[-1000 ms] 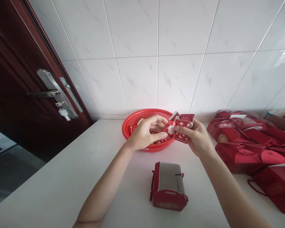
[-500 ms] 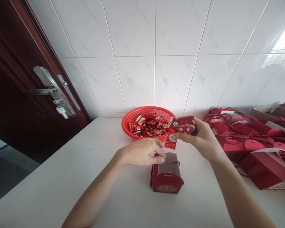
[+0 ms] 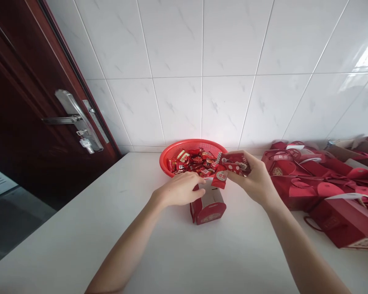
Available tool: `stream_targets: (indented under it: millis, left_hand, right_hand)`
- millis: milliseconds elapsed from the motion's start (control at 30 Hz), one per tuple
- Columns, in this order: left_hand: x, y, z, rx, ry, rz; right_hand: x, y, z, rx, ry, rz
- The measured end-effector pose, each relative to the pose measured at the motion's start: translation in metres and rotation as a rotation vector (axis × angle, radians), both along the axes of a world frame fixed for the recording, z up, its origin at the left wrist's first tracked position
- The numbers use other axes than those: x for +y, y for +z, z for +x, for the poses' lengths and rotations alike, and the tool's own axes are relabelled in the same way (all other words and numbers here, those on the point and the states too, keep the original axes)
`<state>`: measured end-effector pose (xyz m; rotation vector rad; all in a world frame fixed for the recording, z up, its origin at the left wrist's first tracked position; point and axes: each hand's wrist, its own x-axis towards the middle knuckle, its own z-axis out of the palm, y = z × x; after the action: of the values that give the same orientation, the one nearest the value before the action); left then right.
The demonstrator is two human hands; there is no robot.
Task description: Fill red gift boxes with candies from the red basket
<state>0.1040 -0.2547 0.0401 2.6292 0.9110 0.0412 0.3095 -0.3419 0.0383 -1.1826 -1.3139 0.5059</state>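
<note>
A small red box [image 3: 209, 211] stands on the white table, its pale inner side showing at the top. My left hand [image 3: 180, 188] is at the box's left upper edge, thumb and fingers around that edge; the far fingertips are partly hidden. Several red candy packets [image 3: 235, 162] are pinched in my right hand [image 3: 253, 179], just right of and above the box. Behind both hands sits a red plastic basket [image 3: 190, 143] holding many wrapped candies [image 3: 196, 161].
Many red gift boxes [image 3: 303, 192] are piled along the right side, one larger box [image 3: 343, 224] nearest. White tiled wall [image 3: 178, 110] rises behind the table [image 3: 110, 228]. At left is a dark door with a metal handle [image 3: 64, 119] and keys.
The box has moved back toward the basket and turned slightly, with my left hand now at its edge. My right hand has shifted a little left with the packets. The view has moved slightly.
</note>
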Motion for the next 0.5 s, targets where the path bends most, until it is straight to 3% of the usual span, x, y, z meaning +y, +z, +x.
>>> stream_targets:
  millis: [200, 400, 500]
  left_hand:
    - [0.004, 0.003, 0.0, -0.001, -0.065, -0.035]
    - [0.02, 0.002, -0.003, -0.088, -0.165, -0.259]
    - [0.026, -0.003, -0.006, -0.105, -0.144, -0.326]
  right_hand:
    - [0.004, -0.009, -0.009, -0.041, 0.027, -0.047]
    - [0.006, -0.021, -0.027, -0.213, 0.111, -0.048]
    - [0.006, -0.023, -0.028, -0.348, 0.13, -0.075]
